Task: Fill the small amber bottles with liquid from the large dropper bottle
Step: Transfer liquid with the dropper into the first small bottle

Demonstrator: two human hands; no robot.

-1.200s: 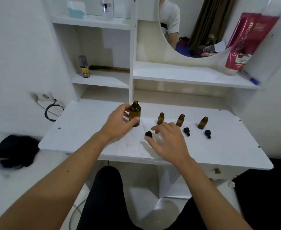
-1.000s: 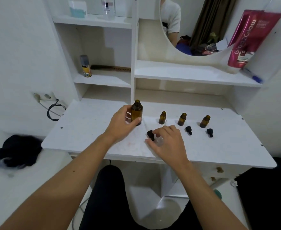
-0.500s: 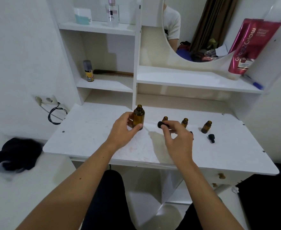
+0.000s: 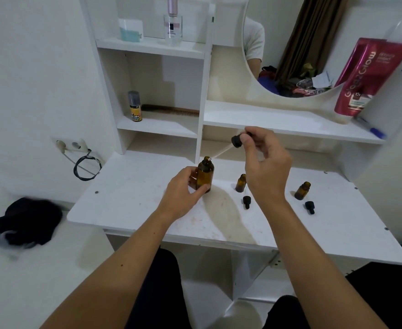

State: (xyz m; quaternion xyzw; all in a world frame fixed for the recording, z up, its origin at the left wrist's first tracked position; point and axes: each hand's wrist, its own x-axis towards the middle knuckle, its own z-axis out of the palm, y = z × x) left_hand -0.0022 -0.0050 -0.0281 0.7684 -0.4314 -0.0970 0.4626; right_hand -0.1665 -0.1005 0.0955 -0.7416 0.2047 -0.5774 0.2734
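The large amber bottle [image 4: 205, 175] stands upright and uncapped on the white desk [image 4: 133, 200]. My left hand [image 4: 183, 192] grips its lower body. My right hand [image 4: 265, 167] pinches the black dropper cap [image 4: 237, 141] raised above the desk; its glass pipette slants down-left with the tip at the large bottle's mouth. Two small amber bottles, one [image 4: 240, 183] and another [image 4: 302, 191], stand open to the right; a third is hidden behind my right hand. Two small black caps, one [image 4: 246, 201] and another [image 4: 310, 207], lie in front of them.
Shelves rise behind the desk with a comb [image 4: 171, 109], a small spray can [image 4: 134, 106] and a perfume bottle [image 4: 173, 24]. A round mirror [image 4: 290, 43] and a pink tube [image 4: 368, 77] are at the right. A wall socket with a cable [image 4: 86, 165] hangs left.
My right hand picked the dropper cap up off the desk, lifted it, and brought the pipette tip to the large bottle's mouth. My left hand kept its hold on the bottle.
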